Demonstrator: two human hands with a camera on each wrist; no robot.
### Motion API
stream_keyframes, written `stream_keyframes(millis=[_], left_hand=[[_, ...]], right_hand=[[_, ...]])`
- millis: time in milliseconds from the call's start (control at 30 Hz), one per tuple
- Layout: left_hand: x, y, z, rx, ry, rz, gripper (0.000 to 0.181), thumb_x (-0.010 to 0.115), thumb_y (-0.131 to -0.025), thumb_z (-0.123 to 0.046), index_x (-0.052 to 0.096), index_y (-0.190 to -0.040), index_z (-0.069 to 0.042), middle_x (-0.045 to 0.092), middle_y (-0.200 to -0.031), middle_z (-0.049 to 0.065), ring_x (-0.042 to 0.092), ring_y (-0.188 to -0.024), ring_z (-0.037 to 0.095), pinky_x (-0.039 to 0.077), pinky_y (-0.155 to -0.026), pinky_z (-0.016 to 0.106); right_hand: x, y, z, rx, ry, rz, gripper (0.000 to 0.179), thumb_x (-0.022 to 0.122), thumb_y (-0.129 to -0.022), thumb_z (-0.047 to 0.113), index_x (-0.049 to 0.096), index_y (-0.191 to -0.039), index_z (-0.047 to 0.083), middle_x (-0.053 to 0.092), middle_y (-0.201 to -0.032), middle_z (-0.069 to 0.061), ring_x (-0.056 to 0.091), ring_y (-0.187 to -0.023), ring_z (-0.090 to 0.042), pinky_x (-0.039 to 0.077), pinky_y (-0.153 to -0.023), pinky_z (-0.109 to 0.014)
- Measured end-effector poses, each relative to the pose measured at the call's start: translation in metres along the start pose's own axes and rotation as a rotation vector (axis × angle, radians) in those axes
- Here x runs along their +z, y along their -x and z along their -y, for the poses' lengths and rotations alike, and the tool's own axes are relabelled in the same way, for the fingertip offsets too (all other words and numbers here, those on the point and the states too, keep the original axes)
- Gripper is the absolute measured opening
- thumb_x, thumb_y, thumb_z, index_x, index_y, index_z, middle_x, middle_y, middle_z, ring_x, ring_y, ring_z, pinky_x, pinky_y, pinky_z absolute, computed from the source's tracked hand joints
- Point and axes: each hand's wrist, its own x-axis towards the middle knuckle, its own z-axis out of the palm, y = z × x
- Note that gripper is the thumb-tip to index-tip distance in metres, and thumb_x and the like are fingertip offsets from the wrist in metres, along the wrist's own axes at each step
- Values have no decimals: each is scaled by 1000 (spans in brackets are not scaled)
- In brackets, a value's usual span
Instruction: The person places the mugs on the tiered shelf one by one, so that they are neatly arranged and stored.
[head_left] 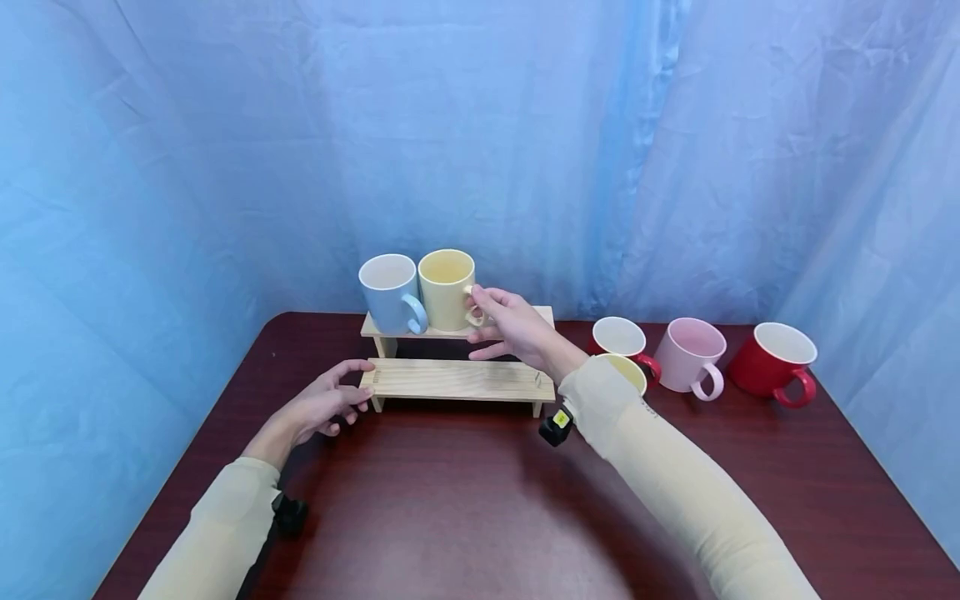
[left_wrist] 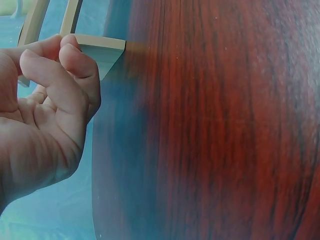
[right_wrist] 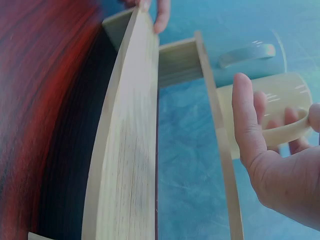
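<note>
A pale yellow mug [head_left: 446,292] stands on the upper board of a two-step wooden rack [head_left: 457,379], close beside a light blue mug [head_left: 388,293]. My right hand [head_left: 517,327] pinches the yellow mug's handle between thumb and fingers, as the right wrist view also shows, with the little finger stretched out. At the rack's left end, my left hand [head_left: 322,404] holds the lower board's edge, forefinger on top and thumb at the front corner. Seen from the left wrist, the fingertips [left_wrist: 70,47] lie at the wooden end, the other fingers curled.
To the right on the dark red-brown table [head_left: 450,500] stand a pink mug [head_left: 690,354], a red mug [head_left: 772,364] with a white inside, and another red one [head_left: 618,336]. A yellow mug [head_left: 626,372] in front of it is partly hidden by my right sleeve. Blue curtains [head_left: 480,150] hang behind.
</note>
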Motion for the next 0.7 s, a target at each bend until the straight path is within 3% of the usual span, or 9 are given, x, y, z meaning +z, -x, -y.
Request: stream_keyframes(millis=[200,500,700], left_hand=[[1,-1,1,-15,0,-10,50,60,-103,-27,38,-147,-25,58,-95,10,54,-67,22,37,-47,27],[-3,0,4,-12,-7,-19,51,61,-102,-26,38,-148,-25,59,-97,11,55,-68,22,39,-48,26],[-7,3,5,-18,-14,-32,52,61,-102,-26,37,-148,-25,59,-96,11,55,-69,23,39,-48,26]], right_hand=[[-11,18,4,-27,21,-1,50,46,-106,49,46,-136,9,45,-139,-15,68,-95,-33,58,-80,-53],[-57,71,9,-137,152,-4,50,51,-106,45,44,-140,9,38,-150,-24,63,-112,-34,58,-84,-52],[-93,108,-2,-183,265,-50,51,52,-106,42,41,-146,12,43,-147,-18,62,-118,-32,57,-86,-49]])
